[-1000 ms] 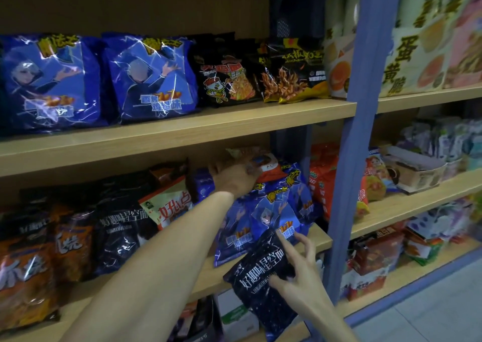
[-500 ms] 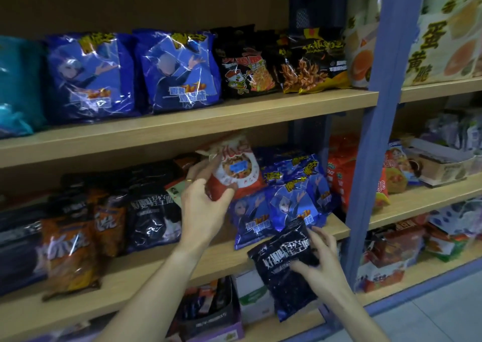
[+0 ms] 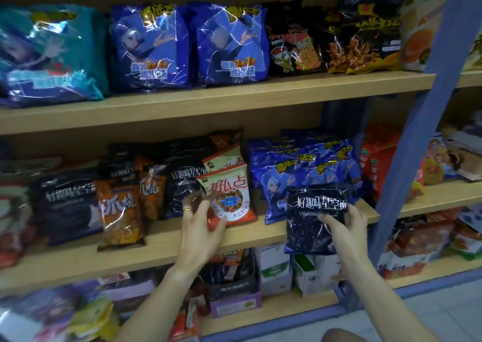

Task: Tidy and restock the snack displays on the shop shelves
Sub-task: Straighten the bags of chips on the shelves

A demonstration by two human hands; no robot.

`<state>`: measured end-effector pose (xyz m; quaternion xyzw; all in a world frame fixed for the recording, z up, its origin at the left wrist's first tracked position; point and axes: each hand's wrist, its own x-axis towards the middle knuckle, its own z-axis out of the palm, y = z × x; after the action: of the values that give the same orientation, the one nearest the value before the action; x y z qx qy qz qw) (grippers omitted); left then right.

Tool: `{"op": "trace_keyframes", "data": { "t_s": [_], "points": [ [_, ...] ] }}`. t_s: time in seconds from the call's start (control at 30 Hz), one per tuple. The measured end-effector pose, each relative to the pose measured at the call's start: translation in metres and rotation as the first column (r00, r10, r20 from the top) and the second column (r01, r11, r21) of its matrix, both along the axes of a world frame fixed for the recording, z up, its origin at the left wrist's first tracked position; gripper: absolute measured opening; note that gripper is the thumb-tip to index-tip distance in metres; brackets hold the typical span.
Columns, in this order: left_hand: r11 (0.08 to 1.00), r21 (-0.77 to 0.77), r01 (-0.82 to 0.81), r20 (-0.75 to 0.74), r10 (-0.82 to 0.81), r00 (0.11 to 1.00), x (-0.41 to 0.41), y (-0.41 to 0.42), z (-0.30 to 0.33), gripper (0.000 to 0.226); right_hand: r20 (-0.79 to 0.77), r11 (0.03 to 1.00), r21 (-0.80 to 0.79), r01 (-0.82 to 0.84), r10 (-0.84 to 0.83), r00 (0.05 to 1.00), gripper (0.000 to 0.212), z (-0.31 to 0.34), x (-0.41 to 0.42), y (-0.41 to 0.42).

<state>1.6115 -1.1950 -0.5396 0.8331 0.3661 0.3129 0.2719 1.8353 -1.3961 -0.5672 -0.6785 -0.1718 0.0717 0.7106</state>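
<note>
Crinkly black snack bag [image 3: 314, 219] (glossy foil), right hand [image 3: 344, 226] gripping, wood shelf [image 3: 156, 245].

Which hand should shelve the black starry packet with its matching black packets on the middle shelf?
Right hand: it already grips the black starry packet. Left hand is busy at the red-and-white snack bag, though nearer the matching black packets.

Dim light; 3 wooden shelves [image 3: 234, 96] cross the frame, a blue post [image 3: 407, 143] at right, pale tiled floor [image 3: 443, 313] lower right.
</note>
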Motion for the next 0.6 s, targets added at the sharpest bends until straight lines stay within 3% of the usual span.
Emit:
{"op": "trace_keyframes", "data": {
  "t_s": [0.1,0.17,0.2,0.3,0.4,0.43,0.5,0.57,0.6],
  "points": [
    [0.957,0.286,-0.051,0.121,0.016,0.993,0.002,-0.020,0.001,0.045,0.043,0.999,-0.042,-0.013,0.015,0.999,0.051,-0.001,-0.001,-0.007],
    [0.884,0.465,0.045,0.186,-0.147,0.971,0.015,-0.040,0.002,0.044,0.102,0.996,-0.043,-0.077,0.081,0.991,0.040,0.000,-0.002,-0.015],
    [0.880,0.456,0.135,0.180,-0.240,0.954,0.024,-0.052,0.004,0.043,0.125,0.996,-0.037,-0.082,0.086,0.988,0.039,-0.001,0.000,-0.019],
    [0.940,0.062,0.335,0.158,-0.341,0.927,0.059,-0.086,0.011,0.059,0.067,0.997,0.038,-0.061,0.058,0.996,0.040,0.002,0.008,-0.029],
    [0.871,-0.252,0.421,0.242,-0.364,0.899,0.086,-0.104,0.013,0.072,0.005,0.988,0.079,-0.133,0.133,0.991,0.057,0.011,0.012,-0.026],
    [0.830,-0.319,0.457,0.297,-0.370,0.880,0.091,-0.106,0.012,0.065,0.011,0.981,0.063,-0.186,0.185,0.983,0.057,0.016,0.012,-0.023],
    [0.783,-0.409,0.468,0.419,-0.295,0.859,0.093,-0.105,0.008,0.048,0.042,0.963,0.088,-0.255,0.252,0.967,0.030,0.027,0.010,-0.018],
    [0.775,-0.466,0.427,0.481,-0.183,0.857,0.086,-0.097,0.006,0.040,0.104,0.988,0.119,-0.095,0.083,0.991,0.017,0.035,0.015,-0.011],
    [0.773,-0.487,0.406,0.497,-0.137,0.857,0.081,-0.093,0.005,0.038,0.196,0.999,0.045,0.020,-0.028,0.980,0.022,0.036,0.022,-0.008]
  ]
}}
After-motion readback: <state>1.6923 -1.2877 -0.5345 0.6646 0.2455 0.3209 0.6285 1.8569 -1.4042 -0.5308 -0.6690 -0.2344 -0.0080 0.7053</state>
